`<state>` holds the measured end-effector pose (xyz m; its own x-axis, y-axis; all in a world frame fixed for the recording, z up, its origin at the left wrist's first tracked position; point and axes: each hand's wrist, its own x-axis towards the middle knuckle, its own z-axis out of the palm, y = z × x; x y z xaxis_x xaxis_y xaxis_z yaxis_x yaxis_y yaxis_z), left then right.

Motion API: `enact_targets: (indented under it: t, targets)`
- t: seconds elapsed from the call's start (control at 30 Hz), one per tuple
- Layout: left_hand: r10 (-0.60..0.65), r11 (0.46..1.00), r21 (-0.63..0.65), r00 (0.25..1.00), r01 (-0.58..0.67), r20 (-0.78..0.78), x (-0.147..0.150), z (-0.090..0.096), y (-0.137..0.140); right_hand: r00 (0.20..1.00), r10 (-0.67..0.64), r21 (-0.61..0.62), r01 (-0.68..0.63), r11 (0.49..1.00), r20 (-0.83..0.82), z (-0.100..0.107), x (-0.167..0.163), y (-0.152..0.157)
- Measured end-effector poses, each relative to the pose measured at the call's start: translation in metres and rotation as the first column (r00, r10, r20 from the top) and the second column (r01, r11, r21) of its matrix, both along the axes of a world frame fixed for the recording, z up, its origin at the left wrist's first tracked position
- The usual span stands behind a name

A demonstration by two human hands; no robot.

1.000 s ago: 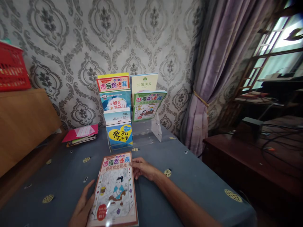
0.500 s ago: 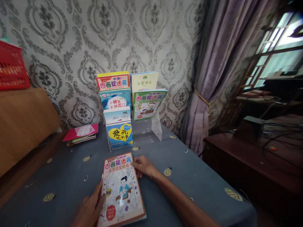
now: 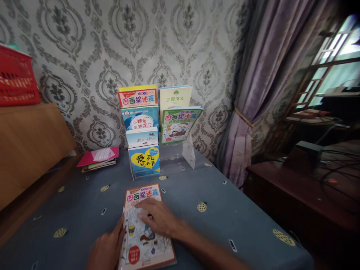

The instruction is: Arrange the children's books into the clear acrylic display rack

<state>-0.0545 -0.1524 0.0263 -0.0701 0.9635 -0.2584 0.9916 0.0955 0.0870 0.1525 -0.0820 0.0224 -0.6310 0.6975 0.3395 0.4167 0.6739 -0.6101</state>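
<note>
A children's picture book (image 3: 146, 253) with a brown-edged cover and a drawn figure in blue lies in front of me. My left hand (image 3: 108, 243) is closed at its left edge, the fingertips along the side. Over the middle of the cover is my right hand (image 3: 157, 217), slightly blurred, its fingers loosely stretched to the left and holding nothing. The hand hides part of the title and the drawn figure. Beyond the book stands a clear display rack (image 3: 190, 153), with a blue book with a yellow heart (image 3: 144, 160) at its lower left and a green-bordered book (image 3: 180, 125) at its right.
More books fill the rack's tiers, among them a cream book (image 3: 176, 96). A stack of booklets (image 3: 99, 155) lies left of the rack on the blue tablecloth (image 3: 213, 232). A wooden box (image 3: 30, 146) bears a red basket (image 3: 18, 77). A purple curtain (image 3: 261, 82) hangs at the right.
My right hand has moved left from the book's right edge to over the middle of its cover. My left hand stays at the left edge. The view has shifted slightly.
</note>
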Motion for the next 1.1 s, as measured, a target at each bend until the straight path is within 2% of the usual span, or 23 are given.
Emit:
enact_targets:
  t: [0.1,0.23,0.53,0.93,1.1]
  targets:
    - [-0.013,1.000,-0.010,0.996,0.012,-0.094,0.005,-0.001,-0.004,0.968,0.240,-0.086,-0.234,0.968,0.070,0.002,-0.019,-0.012]
    - [-0.018,0.999,-0.038,0.996,0.015,-0.085,0.006,0.000,-0.006,0.922,0.356,-0.166,-0.331,0.929,0.150,0.005,-0.039,-0.013]
    - [-0.028,1.000,-0.013,0.999,0.028,-0.044,0.006,0.000,-0.007,0.923,0.344,-0.106,-0.330,0.938,0.174,-0.007,-0.050,-0.001]
    - [-0.021,0.999,0.031,0.997,0.024,-0.069,0.005,-0.004,-0.009,0.931,0.294,-0.034,-0.294,0.955,0.218,-0.007,-0.051,-0.003]
    - [-0.023,1.000,0.010,0.998,0.024,-0.066,0.006,0.000,-0.009,0.937,0.211,0.029,-0.228,0.973,0.278,-0.009,-0.053,0.007]
